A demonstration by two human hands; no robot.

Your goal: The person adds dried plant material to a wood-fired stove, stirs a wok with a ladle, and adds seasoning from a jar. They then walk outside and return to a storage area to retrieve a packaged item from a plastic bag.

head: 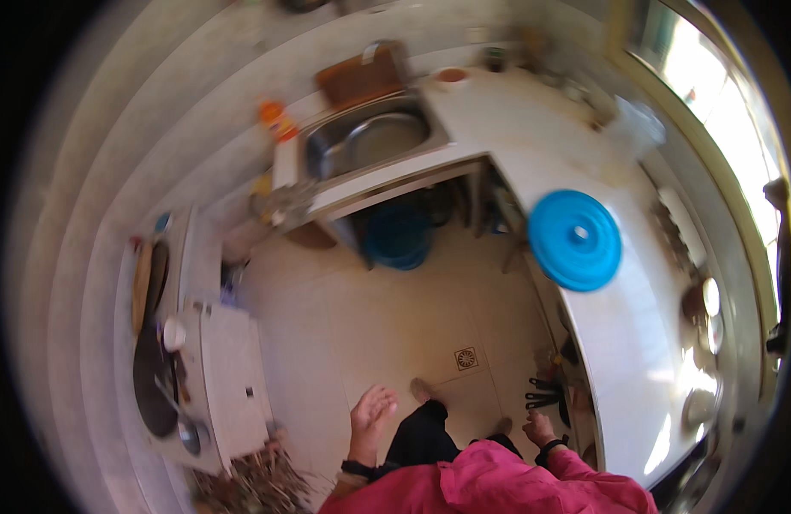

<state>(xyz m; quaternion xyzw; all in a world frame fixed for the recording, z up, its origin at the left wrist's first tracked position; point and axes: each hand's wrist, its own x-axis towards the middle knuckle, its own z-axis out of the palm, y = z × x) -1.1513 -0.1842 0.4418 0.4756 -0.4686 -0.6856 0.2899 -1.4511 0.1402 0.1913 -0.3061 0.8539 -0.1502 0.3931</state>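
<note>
My left hand (373, 414) hangs over the tiled floor, palm partly turned up, fingers loosely bent and nothing in it. To the right, my right hand (540, 427) is low beside the counter. It appears just below several black pan handles (543, 393) in the picture; whether it touches them is unclear, and its fingers are too small and blurred to read. Ahead on the right, a round blue plastic lid or basin (575, 241) lies on the white countertop (607, 334), overlapping its inner edge. Both my feet are on the floor.
A steel sink (369, 138) is set into the far counter, with an orange bottle (278, 121) at its left. Beneath stands a dark blue tub (398, 238). A low cabinet (231, 379) runs along the left, near a straw broom (260, 478). A drain (466, 358) marks the floor.
</note>
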